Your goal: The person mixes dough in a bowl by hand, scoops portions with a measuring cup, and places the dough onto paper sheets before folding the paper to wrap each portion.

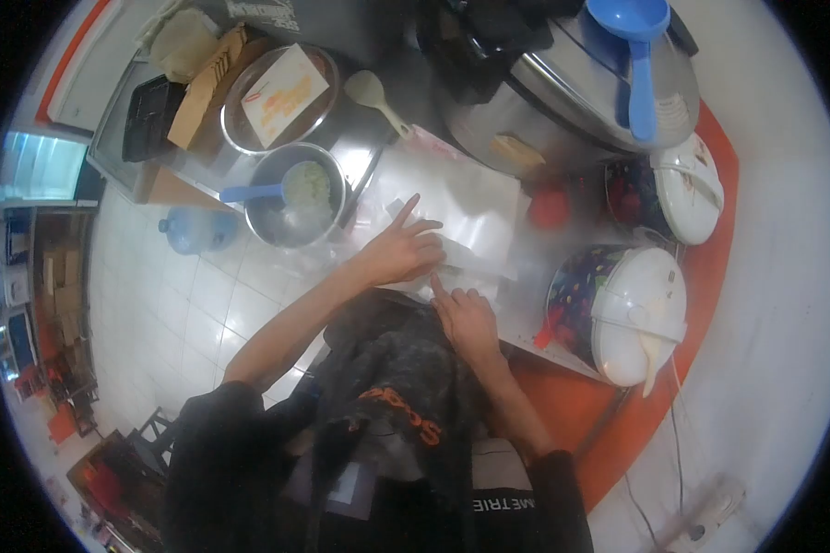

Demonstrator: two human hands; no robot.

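Note:
White, slightly glossy sheets [475,198], paper or plastic, lie on the metal table in front of me. My left hand [402,251] rests over their left part, index finger stretched out and the other fingers loosely spread, with nothing visible in it. At the near edge of the sheets is my right hand [468,321], its index finger pointing forward and the others half bent. It also appears to hold nothing. Left of the sheets stands a metal bowl [260,228] with pale shredded food [307,187] and a blue-handled utensil [252,193] in it.
Behind the bowl is a round metal tray [226,115] carrying a printed card [286,95], beside a pale rice paddle [367,90]. A large steel pot [563,83] bears a blue ladle [641,83]. Two patterned rice cookers [618,313] stand at right; a water jug [198,229] sits on the floor.

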